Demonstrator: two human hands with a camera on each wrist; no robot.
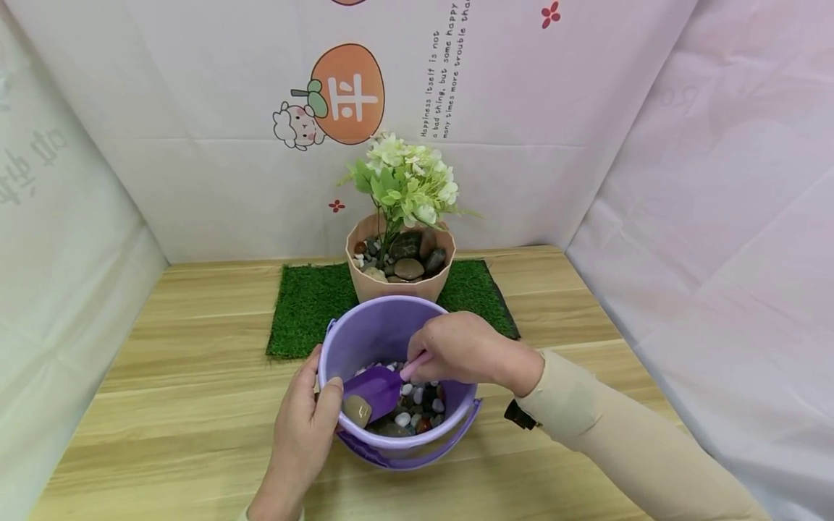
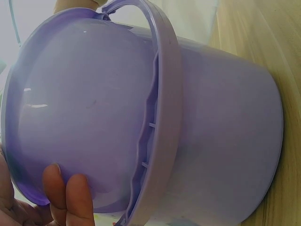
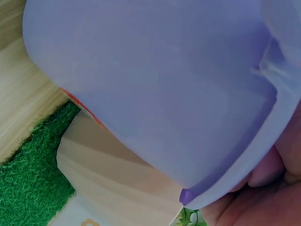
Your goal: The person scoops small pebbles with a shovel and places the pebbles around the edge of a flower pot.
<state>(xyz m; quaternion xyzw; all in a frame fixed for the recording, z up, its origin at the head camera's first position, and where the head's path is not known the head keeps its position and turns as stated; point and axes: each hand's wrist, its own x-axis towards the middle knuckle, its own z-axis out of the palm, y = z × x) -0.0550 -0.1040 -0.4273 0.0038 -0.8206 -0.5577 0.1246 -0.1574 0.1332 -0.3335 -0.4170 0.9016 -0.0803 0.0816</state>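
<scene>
A purple bucket with pebbles in its bottom stands on the table. My left hand holds its rim on the left, thumb over the edge; in the left wrist view, fingertips lie against the outer wall. Inside the bucket's mouth, my right hand grips the pink handle of a small purple shovel. On the shovel's blade, close to the left rim, rests a tan stone. The right wrist view mostly shows the bucket's outside, which hides most of that hand.
Behind the bucket, a pink flowerpot holding dark stones and white-green flowers stands on a green turf mat. The bucket's handle hangs down at the front. White cloth encloses the wooden table on three sides.
</scene>
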